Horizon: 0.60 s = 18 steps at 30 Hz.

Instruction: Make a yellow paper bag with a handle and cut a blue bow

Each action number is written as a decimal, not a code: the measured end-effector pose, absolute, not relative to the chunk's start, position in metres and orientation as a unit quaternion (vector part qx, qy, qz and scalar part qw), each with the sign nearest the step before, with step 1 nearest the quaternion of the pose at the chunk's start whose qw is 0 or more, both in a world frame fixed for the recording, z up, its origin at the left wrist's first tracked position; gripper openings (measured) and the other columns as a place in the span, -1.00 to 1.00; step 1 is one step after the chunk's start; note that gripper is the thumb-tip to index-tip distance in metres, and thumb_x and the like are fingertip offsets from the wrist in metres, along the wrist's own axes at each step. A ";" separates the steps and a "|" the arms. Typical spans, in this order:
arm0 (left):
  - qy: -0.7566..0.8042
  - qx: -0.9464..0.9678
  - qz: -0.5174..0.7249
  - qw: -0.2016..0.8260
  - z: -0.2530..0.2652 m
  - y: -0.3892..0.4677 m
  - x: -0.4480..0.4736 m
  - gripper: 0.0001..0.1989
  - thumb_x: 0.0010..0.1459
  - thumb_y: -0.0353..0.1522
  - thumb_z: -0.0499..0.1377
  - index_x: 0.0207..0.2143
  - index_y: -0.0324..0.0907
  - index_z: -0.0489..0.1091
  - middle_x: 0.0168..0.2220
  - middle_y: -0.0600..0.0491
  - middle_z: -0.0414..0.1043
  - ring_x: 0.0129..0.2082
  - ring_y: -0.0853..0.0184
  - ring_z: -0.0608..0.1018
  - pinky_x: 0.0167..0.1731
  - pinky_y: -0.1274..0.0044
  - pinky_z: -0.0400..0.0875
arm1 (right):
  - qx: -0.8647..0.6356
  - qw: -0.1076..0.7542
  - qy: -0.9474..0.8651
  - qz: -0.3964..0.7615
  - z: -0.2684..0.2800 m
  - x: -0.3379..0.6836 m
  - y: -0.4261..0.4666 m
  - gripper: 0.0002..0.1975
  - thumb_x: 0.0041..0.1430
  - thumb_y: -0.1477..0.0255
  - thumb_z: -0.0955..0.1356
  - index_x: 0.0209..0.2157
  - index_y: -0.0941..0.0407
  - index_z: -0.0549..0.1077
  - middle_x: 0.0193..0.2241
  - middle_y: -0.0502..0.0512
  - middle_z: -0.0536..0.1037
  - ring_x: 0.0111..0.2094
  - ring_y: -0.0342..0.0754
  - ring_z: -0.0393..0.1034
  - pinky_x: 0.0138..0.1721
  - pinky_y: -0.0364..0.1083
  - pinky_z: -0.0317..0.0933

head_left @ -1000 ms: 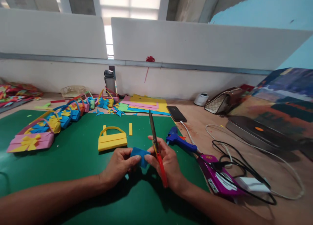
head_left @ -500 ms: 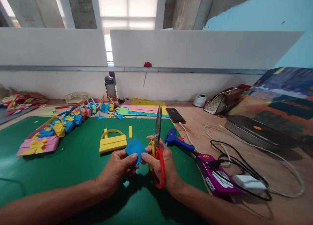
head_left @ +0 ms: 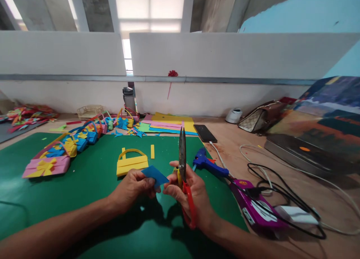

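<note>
Between the thumb and fingers of my left hand [head_left: 135, 187] is a folded piece of blue paper [head_left: 155, 175], its pointed end toward the right. My right hand [head_left: 194, 195] holds scissors [head_left: 182, 154] with one red and one yellow handle, blades pointing up and nearly together. The right thumb and fingertips are close to the paper's tip; whether they touch it I cannot tell. Just beyond my left hand a small yellow paper handbag [head_left: 132, 164] lies on the green mat [head_left: 92, 214], with a yellow strip [head_left: 152, 151] to its right.
Finished paper bags with bows [head_left: 46, 167] line the mat's left side. Coloured sheets [head_left: 171, 121] and blue scraps lie at the back. On the right are a blue glue gun [head_left: 209, 163], a phone [head_left: 205, 133], a purple power strip [head_left: 253, 210] and tangled cables.
My right hand has let go of the blue paper's edge and drawn slightly right with the scissors. The paper has tilted in my left hand. The view has shifted a little.
</note>
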<state>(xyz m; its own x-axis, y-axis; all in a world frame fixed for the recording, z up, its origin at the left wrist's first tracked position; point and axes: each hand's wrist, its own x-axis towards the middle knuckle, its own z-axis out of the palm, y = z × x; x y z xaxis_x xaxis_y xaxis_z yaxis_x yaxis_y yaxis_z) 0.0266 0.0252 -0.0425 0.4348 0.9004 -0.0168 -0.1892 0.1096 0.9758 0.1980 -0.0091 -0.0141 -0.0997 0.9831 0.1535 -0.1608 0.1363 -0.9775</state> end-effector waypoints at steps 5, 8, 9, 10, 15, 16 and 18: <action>0.305 0.557 0.372 0.677 -0.047 0.028 0.023 -0.59 -0.10 -0.07 0.29 -0.47 -0.28 0.55 -0.51 -0.05 0.51 -0.53 0.33 0.47 -0.43 0.52 0.33 | -0.365 0.547 -0.514 0.552 -0.016 0.202 -0.009 -0.50 -0.09 0.23 0.48 -0.13 0.06 0.28 -0.49 -0.10 0.41 -0.49 -0.14 0.41 -0.36 -0.10 0.33; 0.302 0.567 0.371 0.671 -0.051 0.031 0.022 -0.58 -0.09 -0.06 0.28 -0.45 -0.29 0.56 -0.53 -0.06 0.51 -0.52 0.33 0.48 -0.43 0.52 0.34 | -0.349 0.553 -0.501 0.567 -0.015 0.203 -0.008 -0.50 -0.09 0.20 0.48 -0.15 0.06 0.28 -0.48 -0.12 0.39 -0.51 -0.15 0.42 -0.40 -0.12 0.33; 0.301 0.566 0.371 0.672 -0.052 0.031 0.022 -0.59 -0.09 -0.07 0.28 -0.45 -0.28 0.56 -0.53 -0.06 0.52 -0.52 0.33 0.48 -0.43 0.52 0.34 | -0.349 0.553 -0.502 0.566 -0.015 0.204 -0.007 -0.50 -0.10 0.21 0.48 -0.16 0.06 0.28 -0.49 -0.12 0.40 -0.52 -0.16 0.42 -0.41 -0.13 0.32; 0.301 0.562 0.371 0.676 -0.052 0.031 0.022 -0.60 -0.08 -0.08 0.29 -0.45 -0.28 0.56 -0.51 -0.07 0.53 -0.51 0.33 0.48 -0.42 0.52 0.34 | -0.351 0.553 -0.505 0.561 -0.015 0.204 -0.007 -0.51 -0.10 0.22 0.49 -0.16 0.06 0.28 -0.49 -0.12 0.40 -0.52 -0.16 0.41 -0.41 -0.13 0.32; 0.316 0.527 0.359 0.703 -0.049 0.027 0.027 -0.69 -0.04 -0.16 0.29 -0.45 -0.26 0.56 -0.44 -0.08 0.56 -0.50 0.35 0.51 -0.41 0.54 0.36 | -0.371 0.557 -0.532 0.519 -0.015 0.206 -0.005 -0.56 -0.09 0.35 0.48 -0.18 0.07 0.29 -0.52 -0.12 0.44 -0.51 -0.18 0.37 -0.43 -0.17 0.27; 0.321 0.518 0.358 0.707 -0.049 0.026 0.027 -0.70 -0.04 -0.17 0.29 -0.44 -0.27 0.56 -0.43 -0.08 0.56 -0.50 0.35 0.52 -0.41 0.54 0.37 | -0.377 0.556 -0.536 0.512 -0.015 0.207 -0.006 -0.58 -0.09 0.37 0.48 -0.19 0.06 0.29 -0.51 -0.13 0.44 -0.50 -0.18 0.37 -0.43 -0.18 0.27; 0.332 0.503 0.358 0.713 -0.049 0.023 0.029 -0.71 -0.04 -0.19 0.30 -0.43 -0.27 0.56 -0.43 -0.09 0.57 -0.50 0.35 0.52 -0.41 0.55 0.37 | -0.385 0.556 -0.540 0.501 -0.014 0.207 -0.006 -0.59 -0.08 0.41 0.46 -0.18 0.06 0.29 -0.50 -0.13 0.43 -0.49 -0.18 0.37 -0.41 -0.17 0.27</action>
